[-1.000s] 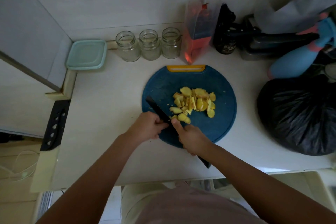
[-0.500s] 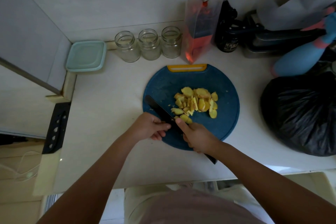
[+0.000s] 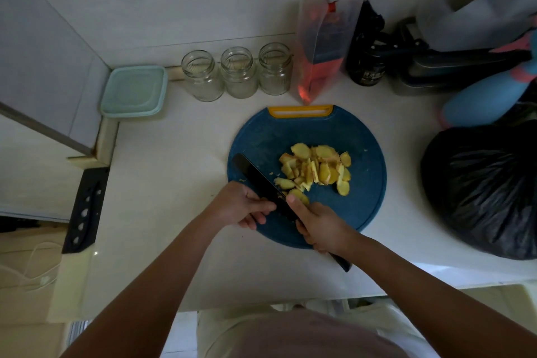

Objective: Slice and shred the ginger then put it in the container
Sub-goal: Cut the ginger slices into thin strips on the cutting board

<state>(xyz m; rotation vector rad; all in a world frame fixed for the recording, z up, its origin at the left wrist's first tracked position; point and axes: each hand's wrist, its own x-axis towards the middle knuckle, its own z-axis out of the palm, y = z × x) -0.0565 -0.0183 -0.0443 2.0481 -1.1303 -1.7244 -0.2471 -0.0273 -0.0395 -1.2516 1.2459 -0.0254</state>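
A pile of yellow ginger slices point(image 3: 315, 171) lies in the middle of a round blue cutting board point(image 3: 363, 154) on the white desk point(image 3: 174, 183). The right hand point(image 3: 322, 225) is wrapped tight round the handle of a black knife point(image 3: 255, 176), with one finger stretched along the top of the blade. The blade lies just left of the ginger. The left hand point(image 3: 238, 206) is curled up, and its thumb touches the side of the blade. I cannot tell if its fingers point(image 3: 252, 222) pinch it. The container point(image 3: 135, 91) with a pale green lid sits far back in the left corner, beside three glass jars point(image 3: 236, 73). A dark jar point(image 3: 366, 73) has a pale label, too blurry to read.
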